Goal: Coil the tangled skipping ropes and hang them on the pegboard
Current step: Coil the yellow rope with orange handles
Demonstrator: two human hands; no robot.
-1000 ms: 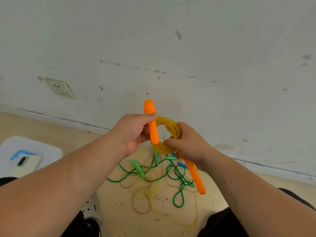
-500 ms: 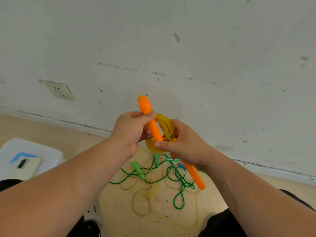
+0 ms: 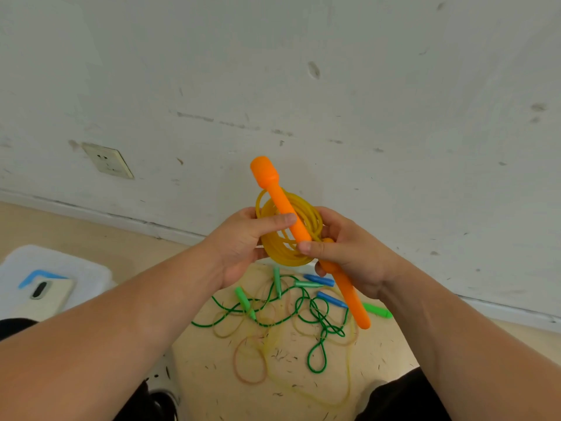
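Left hand — thumb laid flat across the upper orange handle, clamping it against the yellow coil. Its other fingers curl behind the coil.
Right hand — thumb pressed on the coil's lower edge where the two handles meet. Fingers wrapped round the lower orange handle, which slants down to the right.
Coil held in the air between both hands, in front of a scuffed white wall.
Floor below: green rope tangled with loose pale yellow loops, green handles and blue handles.
Far left: phone lying on a white surface; wall socket above, markings too small to read.
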